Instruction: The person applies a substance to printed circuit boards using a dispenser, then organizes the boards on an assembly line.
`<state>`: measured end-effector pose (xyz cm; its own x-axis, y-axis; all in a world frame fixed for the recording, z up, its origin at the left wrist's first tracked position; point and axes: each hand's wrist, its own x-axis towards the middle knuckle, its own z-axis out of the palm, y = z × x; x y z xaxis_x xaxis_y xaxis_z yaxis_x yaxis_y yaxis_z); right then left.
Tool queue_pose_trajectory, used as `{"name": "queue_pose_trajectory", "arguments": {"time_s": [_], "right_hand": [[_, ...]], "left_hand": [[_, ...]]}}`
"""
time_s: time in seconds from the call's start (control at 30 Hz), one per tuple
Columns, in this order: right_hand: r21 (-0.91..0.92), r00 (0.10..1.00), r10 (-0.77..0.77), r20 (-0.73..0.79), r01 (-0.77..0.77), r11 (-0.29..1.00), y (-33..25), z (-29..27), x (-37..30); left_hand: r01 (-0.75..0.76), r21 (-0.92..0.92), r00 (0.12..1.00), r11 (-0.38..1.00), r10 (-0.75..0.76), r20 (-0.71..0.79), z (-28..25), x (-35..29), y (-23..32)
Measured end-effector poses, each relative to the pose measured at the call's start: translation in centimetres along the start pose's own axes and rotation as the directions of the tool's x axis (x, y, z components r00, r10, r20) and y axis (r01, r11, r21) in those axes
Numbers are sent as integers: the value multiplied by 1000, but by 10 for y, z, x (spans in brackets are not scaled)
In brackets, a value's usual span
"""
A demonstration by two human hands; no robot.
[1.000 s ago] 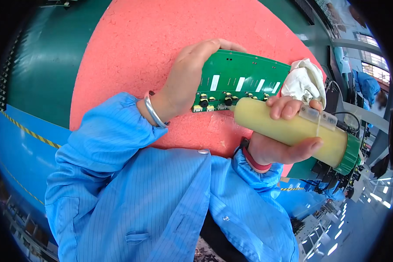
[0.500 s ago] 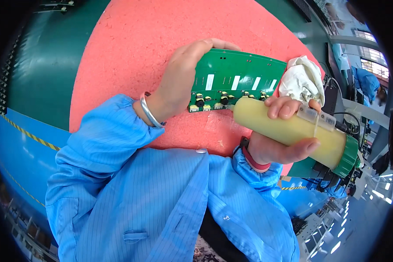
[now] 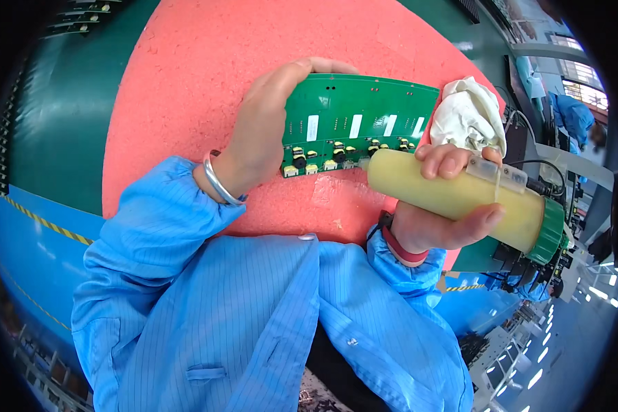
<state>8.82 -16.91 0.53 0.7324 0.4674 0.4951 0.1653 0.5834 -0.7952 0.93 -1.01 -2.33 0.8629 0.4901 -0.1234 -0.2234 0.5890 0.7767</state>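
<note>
My left hand [image 3: 261,130] is closed on the left end of a green circuit board [image 3: 353,106], fingers behind its far edge. Pale labels run across the board, and small yellow-and-black components with white connectors line its near edge. In my right hand [image 3: 432,220] lies a thick, pale yellow glue dispenser [image 3: 419,180] with a green ridged end cap [image 3: 548,230]. A clear block [image 3: 494,175] is strapped on its upper side. Its nozzle end points left, close to the connectors on the board's near edge; whether it touches them I cannot tell.
A pink foam mat [image 3: 185,82] covers the green bench [image 3: 69,137]. A crumpled white cloth [image 3: 468,117] lies right of the board. Several boards with components [image 3: 86,20] stand at the far left. Another person in blue [image 3: 575,117] is at the far right, beyond cables and equipment.
The circuit board and my left hand have shifted left. My right hand with the dispenser has stayed nearly in place, so the nozzle end is now beside components further right along the board.
</note>
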Motion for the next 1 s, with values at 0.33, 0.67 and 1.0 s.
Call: {"name": "queue_pose_trajectory", "arguments": {"time_s": [0.33, 0.67, 1.0], "right_hand": [[-22, 998, -10, -56, 9, 1000, -2, -4, 2], [-25, 994, -40, -103, 38, 999, -10, -13, 8], [6, 996, -30, -88, 31, 1000, -6, -14, 7]], "left_hand": [[48, 53, 997, 997, -51, 64, -5, 1, 1], [18, 18, 1000, 1000, -18, -4, 0, 1, -1], [22, 140, 997, 990, -33, 75, -9, 3, -2]]}}
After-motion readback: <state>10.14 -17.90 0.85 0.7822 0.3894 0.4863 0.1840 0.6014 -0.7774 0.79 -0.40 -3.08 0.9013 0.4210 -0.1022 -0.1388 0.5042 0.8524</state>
